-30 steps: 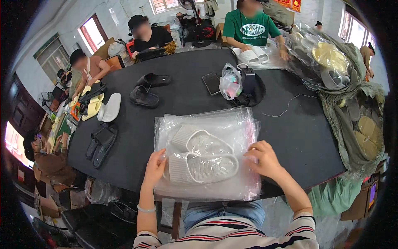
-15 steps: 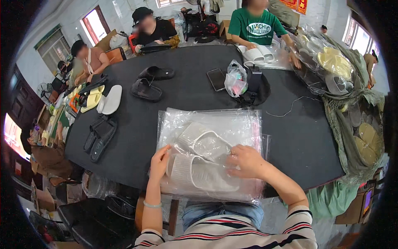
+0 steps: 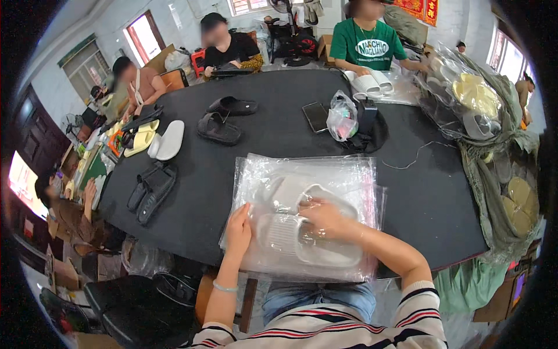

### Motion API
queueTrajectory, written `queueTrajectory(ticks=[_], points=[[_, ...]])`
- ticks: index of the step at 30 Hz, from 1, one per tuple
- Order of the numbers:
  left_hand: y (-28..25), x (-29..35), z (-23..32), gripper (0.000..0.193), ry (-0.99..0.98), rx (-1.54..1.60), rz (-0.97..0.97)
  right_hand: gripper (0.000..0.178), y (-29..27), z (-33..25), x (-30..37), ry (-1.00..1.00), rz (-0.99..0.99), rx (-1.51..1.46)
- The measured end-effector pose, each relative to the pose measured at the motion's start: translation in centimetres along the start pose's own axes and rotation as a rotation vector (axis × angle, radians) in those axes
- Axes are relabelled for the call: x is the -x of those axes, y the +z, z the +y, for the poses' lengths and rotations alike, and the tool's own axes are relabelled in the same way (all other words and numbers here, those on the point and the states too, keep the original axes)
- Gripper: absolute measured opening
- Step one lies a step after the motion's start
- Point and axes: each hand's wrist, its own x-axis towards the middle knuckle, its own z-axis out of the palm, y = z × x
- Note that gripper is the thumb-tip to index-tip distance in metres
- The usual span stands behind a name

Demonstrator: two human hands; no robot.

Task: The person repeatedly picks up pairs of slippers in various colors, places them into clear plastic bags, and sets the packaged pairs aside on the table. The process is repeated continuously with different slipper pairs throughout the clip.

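Pale slippers (image 3: 280,237) and clear bags (image 3: 314,166) lie at the near edge of the worktop (image 3: 424,215), left hand (image 3: 237,230) at the bags' left side, blurred right hand (image 3: 322,218) over the slippers, both grips impossible to tell; a hard tug could drag the overhanging bags off.

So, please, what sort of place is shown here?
It looks like a small footwear workshop: pale slippers and clear plastic bags lie nearest the wearer, black slippers are on the dark table, and bagged slippers sit in a greenish sack at right.
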Motion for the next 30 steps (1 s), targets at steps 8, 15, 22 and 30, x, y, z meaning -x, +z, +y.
queueTrajectory(ticks=[8, 15, 22, 30], points=[[0.5, 0.1, 1.1, 0.046, 0.048, -0.164, 0.019, 0.054, -4.8, 5.9, 16.2, 0.269, 0.088, -0.086], [0.9, 0.5, 1.5, 0.045, 0.018, -0.261, 0.112, 0.032, -8.8, 7.1, 24.4, 0.611, 0.61, -0.145], [0.2, 0.5, 2.1, 0.045, 0.012, -0.507, 0.042, 0.031, -11.7, -2.6, 15.0, 0.447, 0.663, -0.516], [0.3, 0.8, 0.0, 0.037, -0.044, 0.032, 0.232, 0.042, -1.7, -3.1, 2.2, 0.29, 0.354, -0.877]])
